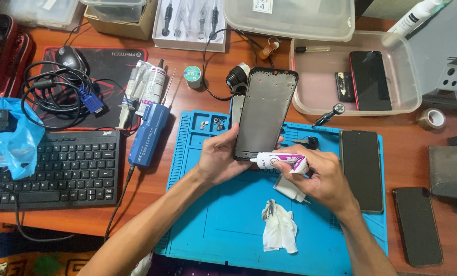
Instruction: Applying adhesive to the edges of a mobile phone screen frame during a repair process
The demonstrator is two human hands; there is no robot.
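Over the blue mat, left hand grasping phone frame, right hand clenched round glue tube at frame's lower edge

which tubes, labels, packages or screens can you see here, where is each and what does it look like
glue tube: in the right hand, white with purple label
phone frame: held upright in the left hand, black rim, grey inside
dark phone screen: right edge of the blue mat, black rectangle
red-edged phone: in the clear tray, black
syringe packets: by the mouse pad, white
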